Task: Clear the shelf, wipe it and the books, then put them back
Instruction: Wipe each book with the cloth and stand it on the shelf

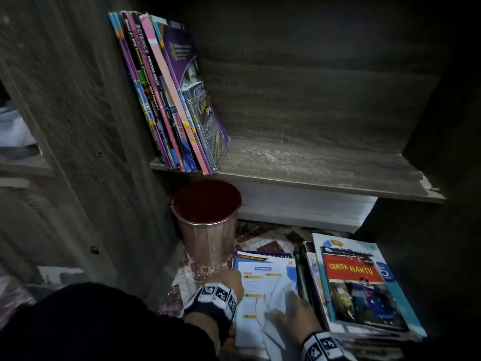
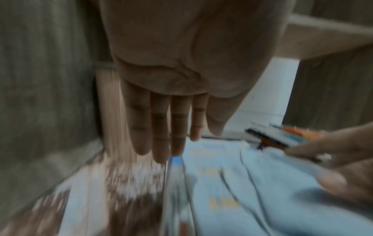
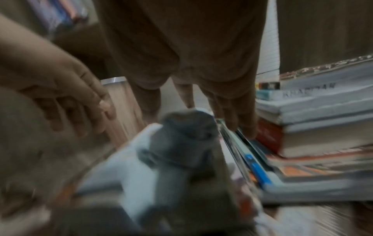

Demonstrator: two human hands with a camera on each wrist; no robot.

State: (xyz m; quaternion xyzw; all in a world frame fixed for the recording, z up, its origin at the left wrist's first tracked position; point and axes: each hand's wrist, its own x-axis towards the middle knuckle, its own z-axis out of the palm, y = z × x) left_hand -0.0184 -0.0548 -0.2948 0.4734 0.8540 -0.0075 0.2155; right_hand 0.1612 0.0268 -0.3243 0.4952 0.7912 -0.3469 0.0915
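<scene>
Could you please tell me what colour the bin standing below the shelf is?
The bin is coppery pink outside and dark red inside; the head view shows it best.

Two hands are showing at the bottom of the head view, the left hand (image 1: 229, 281) and the right hand (image 1: 294, 319). One cloth (image 1: 276, 306) is lying there on one open book (image 1: 256, 290). One metal bin (image 1: 207, 220) is standing at centre. One leaning row of books (image 1: 169, 95), too tightly packed to count, is occupying the upper left, and one stack of books (image 1: 364, 287) is sitting at lower right.
</scene>
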